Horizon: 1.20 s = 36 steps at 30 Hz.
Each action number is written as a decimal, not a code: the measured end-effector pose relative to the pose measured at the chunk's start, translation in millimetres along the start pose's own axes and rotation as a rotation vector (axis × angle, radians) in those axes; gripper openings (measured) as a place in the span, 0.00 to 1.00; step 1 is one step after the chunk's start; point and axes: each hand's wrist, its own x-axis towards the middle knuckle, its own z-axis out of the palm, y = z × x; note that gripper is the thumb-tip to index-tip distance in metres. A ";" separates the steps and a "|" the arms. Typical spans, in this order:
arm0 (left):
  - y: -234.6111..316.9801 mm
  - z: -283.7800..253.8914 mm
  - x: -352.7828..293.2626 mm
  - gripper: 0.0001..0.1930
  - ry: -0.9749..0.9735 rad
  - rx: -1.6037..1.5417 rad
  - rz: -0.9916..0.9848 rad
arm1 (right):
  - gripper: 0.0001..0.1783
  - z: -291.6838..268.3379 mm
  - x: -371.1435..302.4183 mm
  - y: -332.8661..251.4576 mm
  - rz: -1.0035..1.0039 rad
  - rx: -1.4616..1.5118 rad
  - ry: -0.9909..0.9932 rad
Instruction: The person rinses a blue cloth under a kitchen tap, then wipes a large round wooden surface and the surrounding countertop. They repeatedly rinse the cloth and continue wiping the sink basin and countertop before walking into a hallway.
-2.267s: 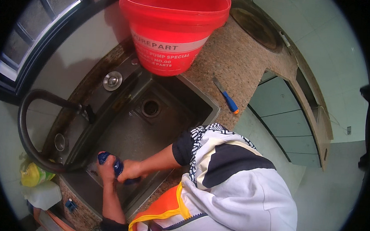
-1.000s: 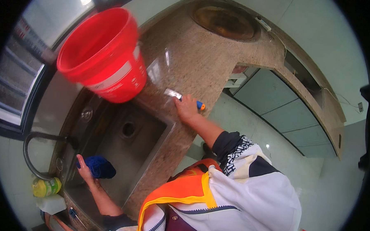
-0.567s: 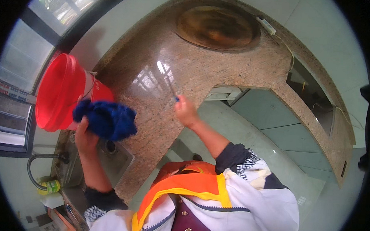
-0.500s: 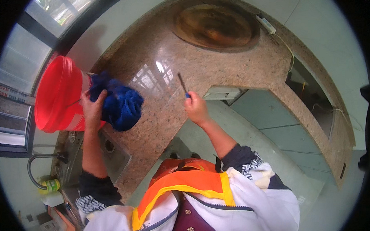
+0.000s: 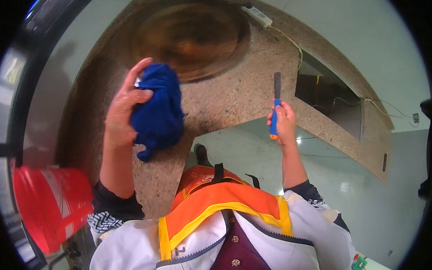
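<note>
A bunched blue cloth (image 5: pixel 161 111) is in my left hand (image 5: pixel 120 109), above the speckled stone counter (image 5: pixel 227 106). Its folds droop towards the counter's near part, and I cannot tell whether they touch the stone. My left thumb and fingers press on the cloth's left side. To the right, my right hand (image 5: pixel 286 122) is closed around the blue handle of a scraper (image 5: pixel 277 84). The narrow dark blade points up and away from me, and the handle's orange end sticks out below my fist. The scraper is held over the counter's front edge.
A large round brown wooden-looking disc (image 5: pixel 191 42) lies at the back of the counter. Behind it is a white power strip (image 5: pixel 256 16) with a cord running right. A rectangular cut-out (image 5: pixel 328 99) opens in the right counter. The red bucket (image 5: pixel 54 205) stands at lower left.
My view and body have shifted right along the counter, leaving the bucket at lower left. The cloth has moved from beside the bucket to near the round disc. Both hands keep their hold.
</note>
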 end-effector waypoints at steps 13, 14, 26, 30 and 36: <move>-255.9 86.4 176.5 0.29 -0.725 1.682 0.362 | 0.16 -65.6 55.3 -20.2 0.011 0.123 0.260; -270.4 91.0 185.7 0.30 -0.662 1.675 0.439 | 0.17 -66.5 63.2 -20.3 0.015 0.100 0.253; -237.9 41.3 105.1 0.25 -0.370 1.525 0.385 | 0.17 -55.1 154.6 -34.5 0.076 0.138 0.063; -171.2 -28.4 34.3 0.28 -0.009 1.705 0.029 | 0.18 -11.9 167.4 -45.0 0.074 0.199 -0.082; -88.7 -151.5 35.7 0.35 0.608 1.781 -0.209 | 0.17 54.4 178.4 -58.1 0.056 0.099 -0.120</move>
